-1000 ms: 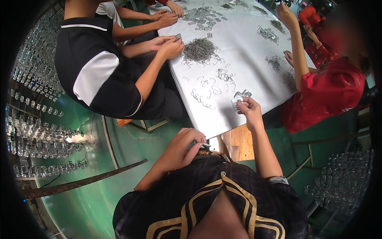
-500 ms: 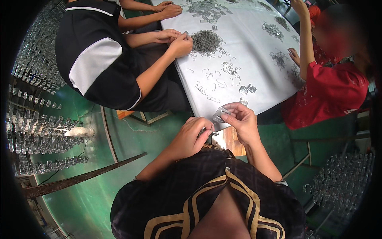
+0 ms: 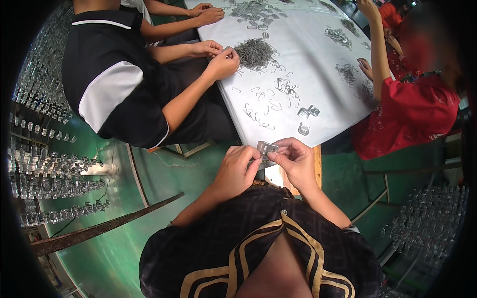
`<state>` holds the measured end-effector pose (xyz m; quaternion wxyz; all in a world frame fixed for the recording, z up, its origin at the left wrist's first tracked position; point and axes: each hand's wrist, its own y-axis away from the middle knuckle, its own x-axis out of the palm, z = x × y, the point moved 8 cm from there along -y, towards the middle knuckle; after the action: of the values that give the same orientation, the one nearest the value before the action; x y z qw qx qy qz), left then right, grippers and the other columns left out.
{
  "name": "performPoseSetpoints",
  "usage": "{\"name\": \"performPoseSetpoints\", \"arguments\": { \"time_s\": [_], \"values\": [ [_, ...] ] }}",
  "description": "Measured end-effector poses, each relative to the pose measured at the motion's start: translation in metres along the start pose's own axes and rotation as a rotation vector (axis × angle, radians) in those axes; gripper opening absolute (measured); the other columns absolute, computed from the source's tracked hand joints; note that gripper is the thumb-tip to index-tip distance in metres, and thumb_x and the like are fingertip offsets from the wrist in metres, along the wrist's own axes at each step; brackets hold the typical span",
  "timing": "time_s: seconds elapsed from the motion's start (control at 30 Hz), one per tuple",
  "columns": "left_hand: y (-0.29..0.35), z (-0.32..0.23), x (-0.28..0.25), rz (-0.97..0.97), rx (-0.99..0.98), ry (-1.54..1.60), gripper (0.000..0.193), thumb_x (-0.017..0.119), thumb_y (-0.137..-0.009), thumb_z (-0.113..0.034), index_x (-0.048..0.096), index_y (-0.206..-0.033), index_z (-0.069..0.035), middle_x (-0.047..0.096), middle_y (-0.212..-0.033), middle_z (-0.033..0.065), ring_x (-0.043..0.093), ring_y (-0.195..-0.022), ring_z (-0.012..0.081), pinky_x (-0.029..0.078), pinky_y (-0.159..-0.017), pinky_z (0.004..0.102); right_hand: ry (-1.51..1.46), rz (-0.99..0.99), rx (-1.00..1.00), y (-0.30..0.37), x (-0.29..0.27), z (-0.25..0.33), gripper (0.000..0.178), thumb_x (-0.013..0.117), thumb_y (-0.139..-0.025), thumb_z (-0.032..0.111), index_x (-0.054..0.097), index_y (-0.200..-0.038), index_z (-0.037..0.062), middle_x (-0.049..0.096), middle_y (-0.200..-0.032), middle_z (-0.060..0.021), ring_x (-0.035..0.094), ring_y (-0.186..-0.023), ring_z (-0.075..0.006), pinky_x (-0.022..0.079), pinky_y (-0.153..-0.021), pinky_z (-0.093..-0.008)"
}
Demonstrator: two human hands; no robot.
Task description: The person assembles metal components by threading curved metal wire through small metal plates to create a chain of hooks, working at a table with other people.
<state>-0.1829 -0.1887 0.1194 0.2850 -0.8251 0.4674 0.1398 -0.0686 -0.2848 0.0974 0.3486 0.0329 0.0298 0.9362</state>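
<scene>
Near the table's front corner, my right hand (image 3: pixel 296 165) pinches a small silver metal buckle (image 3: pixel 268 147) with slots in it between thumb and fingers. My left hand (image 3: pixel 236 167) is closed in a pinch at the buckle's left edge. What its fingertips hold is mostly hidden. Beyond my hands, several metal buckles (image 3: pixel 304 113) rest on the white-covered table (image 3: pixel 328 107). Scattered bent wire hooks (image 3: pixel 288 88) lie farther left, in front of a dense heap of wire hooks (image 3: pixel 255 51).
A co-worker in a black and white shirt (image 3: pixel 117 84) sits at the left, hands near the heap. A person in a red shirt (image 3: pixel 412 116) is at the right side. Racks of hanging metal pieces (image 3: pixel 54 171) stand at the left; a rusty bar (image 3: pixel 109 218) crosses the green floor.
My right hand has brought the buckle down and left to meet my left hand, and the buckle has turned. A buckle on the table, partly hidden before, now shows fully.
</scene>
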Motion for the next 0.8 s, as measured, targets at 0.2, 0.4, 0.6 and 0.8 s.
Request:
{"name": "performPoseSetpoints", "arguments": {
  "time_s": [0.2, 0.4, 0.6, 0.8],
  "values": [
    [-0.006, 0.012, 0.004, 0.189, -0.004, 0.079, 0.008, 0.064, -0.081, -0.004, 0.058, -0.086, -0.001, 0.064, -0.084, 0.0121, 0.062, -0.08, 0.0297, 0.047, -0.073, 0.0364, 0.05, -0.013, -0.122, 0.006, -0.002, 0.006, 0.015, 0.073, -0.076, -0.001, 0.063, -0.088, -0.0011, 0.065, -0.078, -0.0035, 0.058, -0.072, -0.008, 0.048, -0.069, -0.0227],
    [-0.066, 0.063, 0.002, 0.117, -0.077, 0.058, 0.008, 0.064, -0.081, -0.004, 0.068, -0.086, 0.001, 0.067, -0.082, 0.0136, 0.066, -0.076, 0.0276, 0.051, -0.069, 0.033, 0.047, -0.002, -0.132, 0.013, -0.007, 0.001, 0.014, 0.073, -0.075, 0.0, 0.063, -0.085, -0.0005, 0.065, -0.078, -0.0029, 0.059, -0.072, -0.0085, 0.047, -0.069, -0.0233],
    [-0.141, 0.138, 0.101, 0.108, 0.231, -0.496, 0.01, 0.06, -0.075, -0.005, 0.069, -0.076, -0.001, 0.065, -0.075, 0.0131, 0.063, -0.073, 0.0298, 0.052, -0.068, 0.0387, 0.083, 0.015, -0.132, 0.017, -0.005, 0.004, 0.012, 0.073, -0.075, 0.001, 0.064, -0.083, -0.0004, 0.066, -0.075, -0.0044, 0.059, -0.07, -0.0091, 0.047, -0.068, -0.0243],
    [-0.159, 0.123, 0.157, 0.306, 0.359, -0.869, 0.01, 0.058, -0.071, -0.007, 0.067, -0.066, -0.007, 0.065, -0.072, 0.0119, 0.064, -0.072, 0.0259, 0.053, -0.062, 0.0355, 0.118, -0.005, -0.137, 0.028, -0.011, 0.005, 0.011, 0.072, -0.076, 0.001, 0.065, -0.083, -0.0004, 0.066, -0.074, -0.0051, 0.06, -0.07, -0.0101, 0.047, -0.068, -0.0243]
  ]
}}
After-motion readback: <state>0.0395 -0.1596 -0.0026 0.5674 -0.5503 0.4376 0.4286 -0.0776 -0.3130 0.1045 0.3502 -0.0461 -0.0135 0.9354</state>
